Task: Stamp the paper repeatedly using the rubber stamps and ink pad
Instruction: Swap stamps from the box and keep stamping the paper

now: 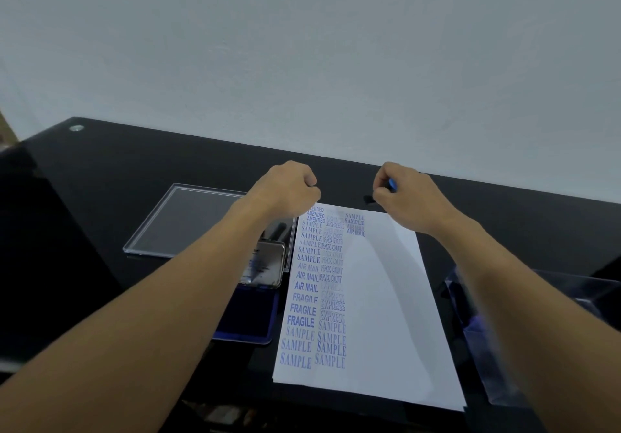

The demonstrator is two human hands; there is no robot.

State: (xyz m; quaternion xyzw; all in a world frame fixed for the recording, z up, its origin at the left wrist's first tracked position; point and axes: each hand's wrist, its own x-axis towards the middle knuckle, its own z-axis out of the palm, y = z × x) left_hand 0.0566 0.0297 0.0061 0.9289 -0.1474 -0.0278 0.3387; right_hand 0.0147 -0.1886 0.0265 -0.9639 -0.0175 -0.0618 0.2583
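A white sheet of paper (379,301) lies on the black table, its left half filled with columns of blue stamped words. My right hand (408,194) hovers past the paper's top edge and grips a small stamp (391,184) with a blue handle; a dark part shows below the fingers. My left hand (289,185) is curled into a fist near the paper's top left corner, and I see nothing in it. The open blue ink pad (265,315) sits left of the paper, its metal lid (268,264) raised, partly hidden by my left forearm.
A clear acrylic tray (188,217) lies at the left behind the ink pad, with a dark stamp (277,231) at its near right corner. A clear plastic box (544,325) with dark and blue items stands at the right. A pale wall rises behind the table.
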